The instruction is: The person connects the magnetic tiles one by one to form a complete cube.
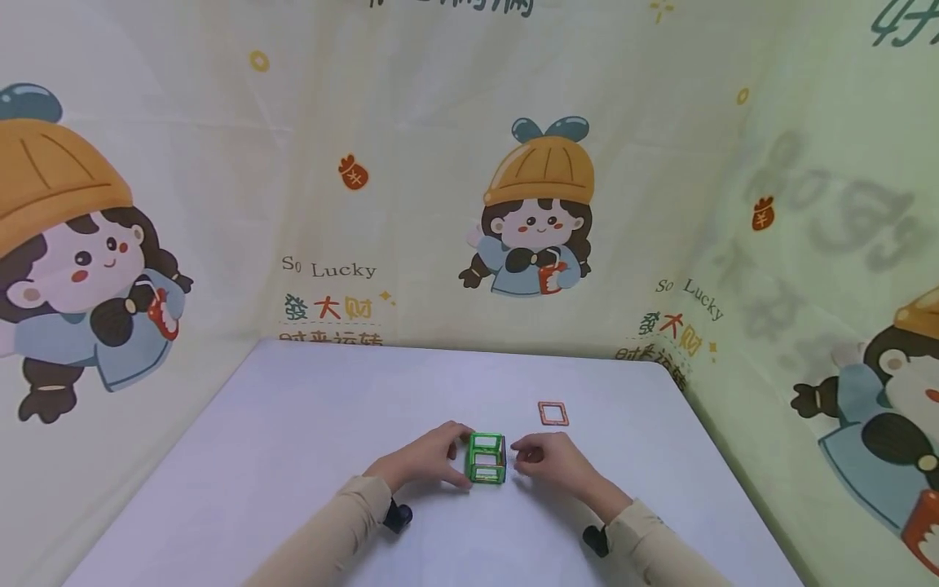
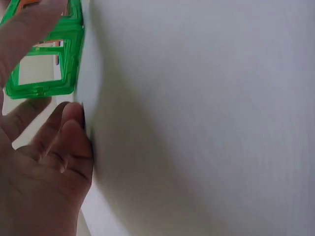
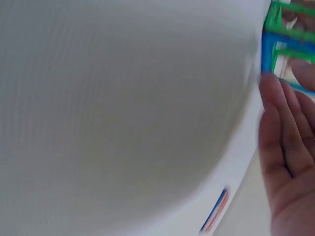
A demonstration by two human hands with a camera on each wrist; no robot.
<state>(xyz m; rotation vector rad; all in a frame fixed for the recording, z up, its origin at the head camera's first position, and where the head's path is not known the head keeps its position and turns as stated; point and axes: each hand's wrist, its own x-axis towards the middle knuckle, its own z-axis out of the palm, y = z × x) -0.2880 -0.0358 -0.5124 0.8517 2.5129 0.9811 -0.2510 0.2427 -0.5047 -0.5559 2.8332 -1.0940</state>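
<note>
A small block built of green magnetic tiles [image 1: 487, 458], open-framed, stands on the white table, with a dark blue tile [image 3: 267, 49] along its right side. My left hand [image 1: 425, 458] holds its left end, thumb at the near corner and forefinger at the far one. In the left wrist view the left hand's thumb crosses the green frames [image 2: 42, 91], while the other fingers curl below. Just right of the block is my right hand [image 1: 553, 463], a narrow gap apart in the head view. Its fingers look fairly straight beside the blue tile in the right wrist view.
An orange-red square magnetic tile [image 1: 553, 413] lies flat on the table [image 1: 330, 424], beyond the right hand. A printed cloth [image 1: 425, 228] hangs behind the table and along its sides.
</note>
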